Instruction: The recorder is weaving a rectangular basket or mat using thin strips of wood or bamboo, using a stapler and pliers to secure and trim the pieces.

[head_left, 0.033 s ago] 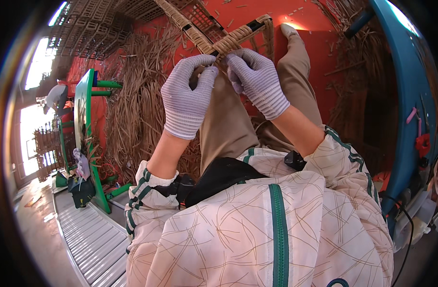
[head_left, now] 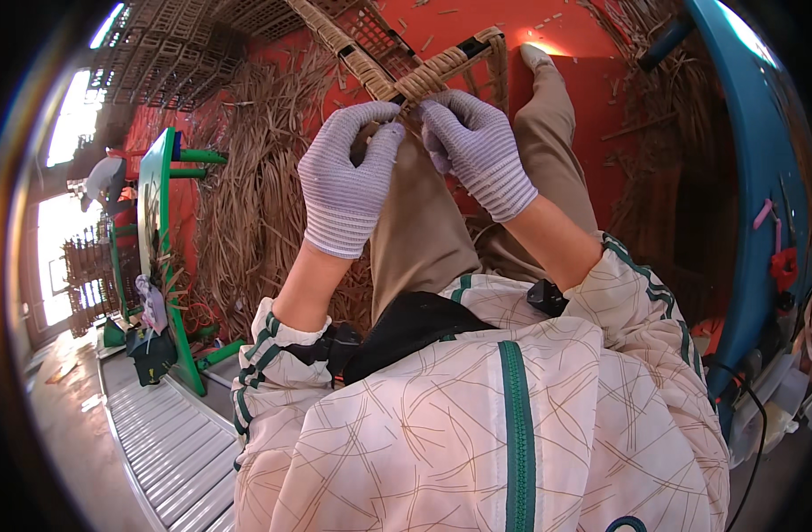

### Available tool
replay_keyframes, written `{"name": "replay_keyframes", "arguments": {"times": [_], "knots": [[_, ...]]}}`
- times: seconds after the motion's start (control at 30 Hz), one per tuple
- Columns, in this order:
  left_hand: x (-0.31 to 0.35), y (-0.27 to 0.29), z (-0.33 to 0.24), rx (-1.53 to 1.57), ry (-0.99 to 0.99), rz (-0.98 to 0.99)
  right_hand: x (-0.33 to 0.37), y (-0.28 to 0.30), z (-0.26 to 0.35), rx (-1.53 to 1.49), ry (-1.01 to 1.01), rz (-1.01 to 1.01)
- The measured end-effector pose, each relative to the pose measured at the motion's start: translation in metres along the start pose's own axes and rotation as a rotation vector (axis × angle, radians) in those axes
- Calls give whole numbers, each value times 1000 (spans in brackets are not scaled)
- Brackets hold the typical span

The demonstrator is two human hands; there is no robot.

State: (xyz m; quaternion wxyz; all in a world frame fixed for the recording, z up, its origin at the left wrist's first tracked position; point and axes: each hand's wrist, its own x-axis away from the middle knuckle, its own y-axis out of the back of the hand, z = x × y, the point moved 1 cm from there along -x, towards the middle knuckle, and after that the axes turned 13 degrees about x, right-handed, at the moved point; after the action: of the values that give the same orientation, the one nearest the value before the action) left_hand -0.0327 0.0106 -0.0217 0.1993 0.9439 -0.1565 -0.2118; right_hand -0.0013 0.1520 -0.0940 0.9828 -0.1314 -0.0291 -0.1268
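The wrapped frame (head_left: 423, 75) rests over the knee; left of it lies the fibre pile (head_left: 255, 177), farther left the stand (head_left: 162, 257).

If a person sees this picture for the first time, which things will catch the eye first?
First come the two gloved hands at the top middle, the left hand and the right hand, both gripping a woven cane frame above the knees. Next is the heap of dry straw on the red floor to the left.
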Motion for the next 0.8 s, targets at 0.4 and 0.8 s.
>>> {"name": "replay_keyframes", "arguments": {"times": [0.4, 0.8], "knots": [[1, -2, -2, -73, -90, 14, -1, 2, 3, -82, -24, 49], [-17, 4, 2, -279, -434, 43, -3, 5, -1, 68, 47, 24]]}}
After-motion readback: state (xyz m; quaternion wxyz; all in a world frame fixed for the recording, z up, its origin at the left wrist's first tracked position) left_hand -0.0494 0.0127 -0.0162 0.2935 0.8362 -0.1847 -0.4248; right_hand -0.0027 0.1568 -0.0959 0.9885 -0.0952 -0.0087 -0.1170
